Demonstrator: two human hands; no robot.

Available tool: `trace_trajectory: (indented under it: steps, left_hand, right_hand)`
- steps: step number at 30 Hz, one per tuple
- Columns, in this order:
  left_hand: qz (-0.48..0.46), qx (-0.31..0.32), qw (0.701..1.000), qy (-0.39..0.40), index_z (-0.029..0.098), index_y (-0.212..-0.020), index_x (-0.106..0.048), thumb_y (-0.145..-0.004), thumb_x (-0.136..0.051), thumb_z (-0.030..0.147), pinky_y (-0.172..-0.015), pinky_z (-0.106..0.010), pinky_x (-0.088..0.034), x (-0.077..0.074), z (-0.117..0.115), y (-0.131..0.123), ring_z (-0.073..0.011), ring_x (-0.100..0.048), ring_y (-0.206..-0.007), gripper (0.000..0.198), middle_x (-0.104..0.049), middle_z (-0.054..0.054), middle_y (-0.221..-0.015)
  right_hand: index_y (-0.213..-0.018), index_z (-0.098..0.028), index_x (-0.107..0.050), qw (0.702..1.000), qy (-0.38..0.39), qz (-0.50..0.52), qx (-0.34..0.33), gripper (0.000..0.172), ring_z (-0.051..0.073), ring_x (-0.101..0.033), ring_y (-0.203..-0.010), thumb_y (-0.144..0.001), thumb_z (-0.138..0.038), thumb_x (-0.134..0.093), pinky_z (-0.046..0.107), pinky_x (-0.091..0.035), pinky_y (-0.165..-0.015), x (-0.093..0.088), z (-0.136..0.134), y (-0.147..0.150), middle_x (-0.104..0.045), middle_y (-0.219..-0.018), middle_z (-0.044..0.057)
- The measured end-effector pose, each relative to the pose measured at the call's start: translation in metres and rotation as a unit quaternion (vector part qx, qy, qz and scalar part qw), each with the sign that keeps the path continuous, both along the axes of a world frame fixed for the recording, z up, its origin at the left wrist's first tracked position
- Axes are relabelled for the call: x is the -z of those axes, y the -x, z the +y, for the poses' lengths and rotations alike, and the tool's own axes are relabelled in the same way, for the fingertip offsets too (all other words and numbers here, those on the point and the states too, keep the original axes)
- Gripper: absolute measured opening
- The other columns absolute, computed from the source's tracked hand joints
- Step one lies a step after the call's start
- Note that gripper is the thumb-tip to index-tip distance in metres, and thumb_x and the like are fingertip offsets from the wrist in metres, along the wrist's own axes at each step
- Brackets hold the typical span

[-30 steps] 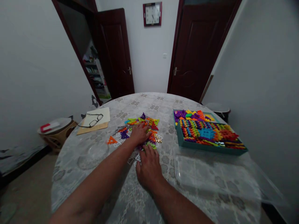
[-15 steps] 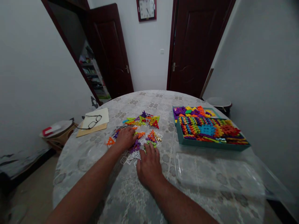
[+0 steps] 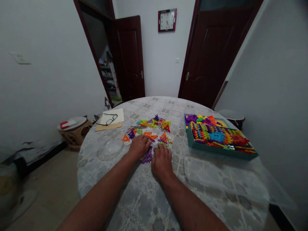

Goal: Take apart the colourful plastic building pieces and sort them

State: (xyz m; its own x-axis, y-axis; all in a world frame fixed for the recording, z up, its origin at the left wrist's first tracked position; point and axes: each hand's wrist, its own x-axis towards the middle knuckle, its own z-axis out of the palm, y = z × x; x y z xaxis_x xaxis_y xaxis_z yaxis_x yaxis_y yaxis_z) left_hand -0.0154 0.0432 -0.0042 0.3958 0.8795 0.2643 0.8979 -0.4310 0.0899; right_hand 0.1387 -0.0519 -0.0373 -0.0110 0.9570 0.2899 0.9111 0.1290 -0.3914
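Note:
Loose coloured plastic building pieces (image 3: 154,126) lie scattered in the middle of a round table (image 3: 144,199) under a lace cloth. My left hand (image 3: 139,146) rests palm down on the near edge of the pile, fingers spread over white and orange pieces. My right hand (image 3: 161,159) lies flat beside it, fingertips touching purple pieces (image 3: 147,157) and a green one. Neither hand grips anything that I can see.
A teal box (image 3: 216,146) full of coloured pieces stands at the right. A clear lid (image 3: 223,183) lies in front of it. Glasses (image 3: 108,120) on papers sit at the far left, a glass dish (image 3: 110,149) nearer. Two dark doors and a wall clock (image 3: 167,20) are behind.
My left hand drew back from the far part of the pile toward me. Both hands now lie close together at the pile's near edge. The camera view shifted.

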Motion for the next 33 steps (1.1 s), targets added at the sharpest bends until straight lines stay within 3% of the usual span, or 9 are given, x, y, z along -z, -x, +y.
trace_trajectory:
  steps: [5,11,18,22,25,29,31,33]
  left_hand:
    - [0.036,-0.049,0.998,0.023,0.019,-0.122,-0.078,-0.11,-0.05,0.048,-0.112,-0.047,-0.044,-0.008,-0.008,0.014,-0.0331,-0.064,-0.127,0.041,-0.074,-0.017,-0.13]
    - [0.036,-0.106,0.992,0.055,0.021,-0.133,-0.076,-0.108,-0.049,0.056,-0.114,-0.05,-0.045,-0.011,0.01,0.023,-0.0361,-0.061,-0.135,0.05,-0.072,-0.018,-0.137]
    - [0.017,-0.146,0.987,0.069,0.025,-0.136,-0.074,-0.096,-0.062,0.071,-0.118,-0.06,-0.043,-0.014,0.025,0.02,-0.0424,-0.057,-0.141,0.063,-0.068,-0.018,-0.147]
    - [-0.008,-0.143,0.989,0.036,0.018,-0.126,-0.077,-0.101,-0.055,0.062,-0.117,-0.064,-0.043,-0.018,0.024,0.01,-0.044,-0.06,-0.138,0.055,-0.072,-0.022,-0.14]
    - [-0.032,-0.097,0.995,0.008,0.016,-0.131,-0.074,-0.107,-0.047,0.046,-0.117,-0.053,-0.047,-0.02,0.024,-0.001,-0.0373,-0.065,-0.133,0.048,-0.074,-0.022,-0.135]
    - [-0.116,0.019,0.993,0.003,0.018,-0.131,-0.073,-0.106,-0.047,0.045,-0.112,-0.044,-0.053,-0.031,0.014,-0.023,-0.0309,-0.072,-0.125,0.045,-0.079,-0.016,-0.132]
    - [-0.171,0.065,0.983,0.031,0.021,-0.13,-0.072,-0.106,-0.046,0.049,-0.104,-0.041,-0.056,-0.04,0.004,-0.039,-0.029,-0.075,-0.117,0.045,-0.082,-0.012,-0.124]
    - [-0.206,0.082,0.973,0.066,0.022,-0.13,-0.071,-0.106,-0.046,0.053,-0.095,-0.038,-0.058,-0.052,-0.007,-0.057,-0.0275,-0.078,-0.107,0.047,-0.084,-0.009,-0.114]
  right_hand:
    - [-0.129,-0.017,-0.074,0.999,-0.023,-0.005,-0.027,0.032,0.034,-0.043,-0.156,-0.101,-0.02,-0.06,0.055,-0.024,-0.131,-0.001,-0.002,-0.003,-0.059,-0.161,0.017]
    - [-0.127,-0.017,-0.074,0.997,-0.055,-0.021,-0.053,0.029,0.033,-0.047,-0.151,-0.101,-0.019,-0.059,0.053,-0.028,-0.128,0.006,-0.003,-0.006,-0.062,-0.157,0.017]
    - [-0.123,-0.015,-0.074,0.994,-0.092,-0.007,-0.057,0.029,0.036,-0.05,-0.147,-0.098,-0.014,-0.06,0.057,-0.034,-0.127,0.016,0.0,-0.007,-0.064,-0.152,0.019]
    - [-0.121,-0.015,-0.074,0.987,-0.134,0.045,-0.08,0.032,0.034,-0.053,-0.144,-0.091,-0.009,-0.064,0.057,-0.037,-0.127,0.013,0.002,-0.005,-0.066,-0.146,0.019]
    - [-0.117,-0.018,-0.074,0.969,-0.185,0.087,-0.136,0.033,0.029,-0.058,-0.137,-0.086,-0.008,-0.065,0.05,-0.045,-0.122,-0.011,-0.004,-0.005,-0.069,-0.139,0.015]
    - [-0.118,-0.019,-0.072,0.928,-0.297,0.148,-0.17,0.029,0.024,-0.063,-0.131,-0.094,-0.011,-0.059,0.044,-0.05,-0.119,-0.077,-0.035,-0.022,-0.072,-0.134,0.014]
    - [-0.122,-0.019,-0.072,0.91,-0.353,0.168,-0.141,0.03,0.023,-0.065,-0.13,-0.098,-0.012,-0.056,0.044,-0.052,-0.118,-0.112,-0.055,-0.05,-0.074,-0.132,0.013]
    - [-0.124,-0.021,-0.072,0.906,-0.387,0.159,-0.067,0.029,0.023,-0.067,-0.128,-0.101,-0.014,-0.056,0.044,-0.053,-0.115,-0.138,-0.071,-0.096,-0.075,-0.132,0.012]
